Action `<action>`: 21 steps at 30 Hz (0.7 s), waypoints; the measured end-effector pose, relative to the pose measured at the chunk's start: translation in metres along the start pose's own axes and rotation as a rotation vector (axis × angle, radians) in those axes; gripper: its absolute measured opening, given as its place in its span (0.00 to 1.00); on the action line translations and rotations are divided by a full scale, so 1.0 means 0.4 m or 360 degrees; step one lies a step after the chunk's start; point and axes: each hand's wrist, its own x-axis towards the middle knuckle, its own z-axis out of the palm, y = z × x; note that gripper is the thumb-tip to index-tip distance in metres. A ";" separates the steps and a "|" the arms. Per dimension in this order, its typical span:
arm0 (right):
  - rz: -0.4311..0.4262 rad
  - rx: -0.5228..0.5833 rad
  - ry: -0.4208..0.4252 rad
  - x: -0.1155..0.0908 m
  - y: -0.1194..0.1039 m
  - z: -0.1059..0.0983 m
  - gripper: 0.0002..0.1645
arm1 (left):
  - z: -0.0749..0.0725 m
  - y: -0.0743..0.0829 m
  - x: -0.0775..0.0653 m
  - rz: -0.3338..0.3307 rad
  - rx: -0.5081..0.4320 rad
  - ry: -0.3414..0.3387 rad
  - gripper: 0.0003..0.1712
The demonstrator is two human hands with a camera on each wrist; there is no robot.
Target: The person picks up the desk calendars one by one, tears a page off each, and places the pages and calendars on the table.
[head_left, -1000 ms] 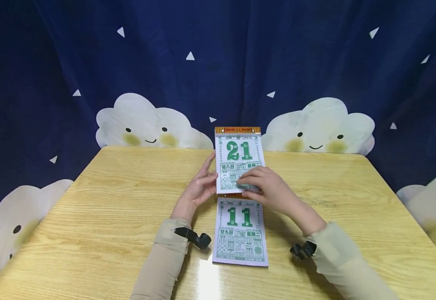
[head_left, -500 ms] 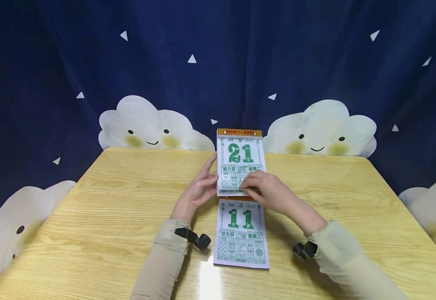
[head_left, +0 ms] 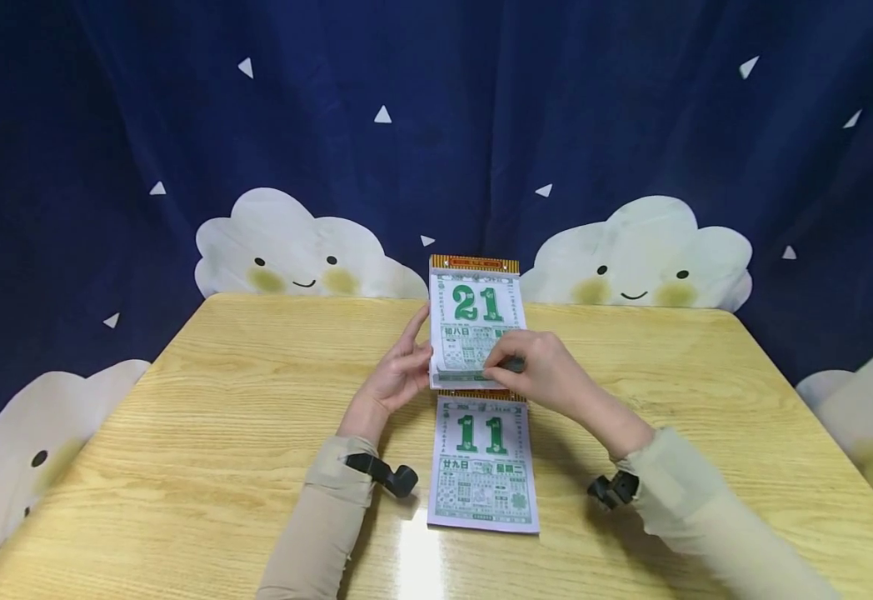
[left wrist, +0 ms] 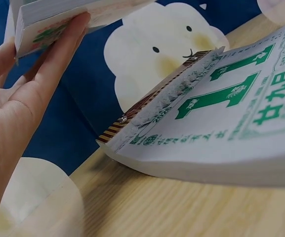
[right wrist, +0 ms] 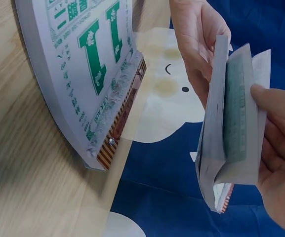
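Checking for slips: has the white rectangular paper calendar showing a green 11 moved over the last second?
No; in the head view, the 11 calendar keeps its place against the far edge of the pale wooden table.

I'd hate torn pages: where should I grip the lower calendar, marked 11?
Probably the whole block by its long sides, coming from left and right: the lower calendar lies face up, wrist views show thick sides, and the raised calendar partly covers its striped header.
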 end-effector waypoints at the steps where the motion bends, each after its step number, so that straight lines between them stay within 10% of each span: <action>1: 0.0008 0.0014 0.0005 0.001 -0.001 -0.004 0.05 | 0.000 0.000 0.000 0.0004 0.0002 0.0004 0.40; 11: 0.0055 0.0008 0.0213 0.012 -0.004 -0.050 0.02 | 0.001 0.001 -0.001 -0.0028 0.0060 0.0136 0.40; 21: 0.0527 0.0316 0.0443 0.035 0.042 -0.099 0.07 | 0.004 0.011 -0.007 -0.0129 0.0169 0.0263 0.39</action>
